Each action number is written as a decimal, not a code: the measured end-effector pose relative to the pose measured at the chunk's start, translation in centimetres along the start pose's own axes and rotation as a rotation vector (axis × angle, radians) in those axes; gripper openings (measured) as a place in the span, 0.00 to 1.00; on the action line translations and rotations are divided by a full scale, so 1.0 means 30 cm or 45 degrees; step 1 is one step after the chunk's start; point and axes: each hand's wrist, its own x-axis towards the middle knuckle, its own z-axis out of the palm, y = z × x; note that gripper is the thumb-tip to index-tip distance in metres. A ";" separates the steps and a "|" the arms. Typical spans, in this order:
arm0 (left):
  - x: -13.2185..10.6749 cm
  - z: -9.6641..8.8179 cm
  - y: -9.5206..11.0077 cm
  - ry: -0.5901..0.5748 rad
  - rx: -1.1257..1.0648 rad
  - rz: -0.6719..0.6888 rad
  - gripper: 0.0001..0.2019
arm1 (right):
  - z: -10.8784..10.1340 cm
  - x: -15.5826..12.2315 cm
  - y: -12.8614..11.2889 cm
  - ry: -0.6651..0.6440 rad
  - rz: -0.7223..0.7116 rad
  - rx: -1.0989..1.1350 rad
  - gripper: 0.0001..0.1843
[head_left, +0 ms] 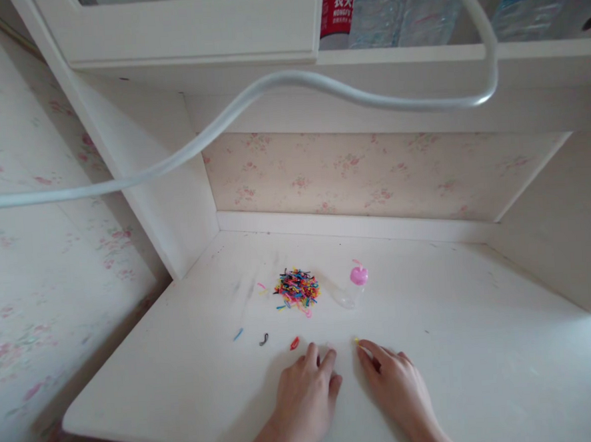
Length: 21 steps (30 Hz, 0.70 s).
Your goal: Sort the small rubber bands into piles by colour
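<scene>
My right hand [398, 385] has its thumb and forefinger pinched together on a small yellow rubber band [356, 341] at the desk top. To its left, my left hand [308, 390] rests on the desk with its fingers apart. A pale pink band [330, 345] lies by that hand's fingertips, partly hidden. Farther left, a red rubber band [294, 343], a black rubber band [264, 339] and a blue rubber band [238, 334] lie spaced out in a row. Behind them sits a heap of many-coloured rubber bands [297, 287].
A clear container [349, 296] with a round pink lid [359, 275] stands right of the heap. A thick white cable [287, 79] crosses the upper view. Water bottles [377, 9] stand on the shelf above. The white desk [150, 390] has side panels and a back wall.
</scene>
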 end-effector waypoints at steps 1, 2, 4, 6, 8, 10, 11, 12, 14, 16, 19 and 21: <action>0.004 -0.002 0.005 -0.004 0.003 0.004 0.19 | 0.002 0.002 0.003 0.000 0.033 -0.010 0.21; 0.009 -0.004 0.010 -0.006 0.005 0.010 0.19 | 0.005 0.004 0.006 0.002 0.071 -0.015 0.21; 0.020 -0.010 0.017 -0.001 0.007 0.020 0.17 | 0.010 0.006 0.015 0.006 0.145 -0.003 0.20; 0.028 -0.016 0.018 0.012 0.007 0.023 0.15 | 0.012 0.007 0.022 0.003 0.199 0.029 0.20; 0.032 -0.020 0.015 0.023 0.007 0.017 0.13 | 0.011 0.006 0.024 -0.008 0.223 0.057 0.20; 0.031 -0.019 0.008 0.033 0.004 0.016 0.12 | 0.007 0.006 0.022 -0.021 0.232 0.067 0.21; 0.030 -0.018 0.005 0.034 0.000 0.023 0.12 | 0.004 0.006 0.019 -0.027 0.234 0.069 0.21; 0.029 -0.016 0.002 0.033 -0.003 0.033 0.11 | 0.002 0.006 0.017 -0.031 0.236 0.071 0.21; 0.029 -0.012 -0.003 0.026 0.007 0.048 0.10 | -0.004 0.006 0.011 -0.035 0.247 0.077 0.21; 0.034 -0.010 -0.006 0.007 0.039 0.051 0.11 | -0.008 0.005 0.005 -0.035 0.258 0.074 0.21; 0.048 -0.012 -0.007 -0.009 0.082 0.040 0.14 | -0.013 0.004 -0.001 -0.025 0.244 0.058 0.22; 0.059 -0.015 -0.004 -0.003 0.083 0.041 0.14 | -0.014 0.003 -0.003 -0.018 0.228 0.047 0.22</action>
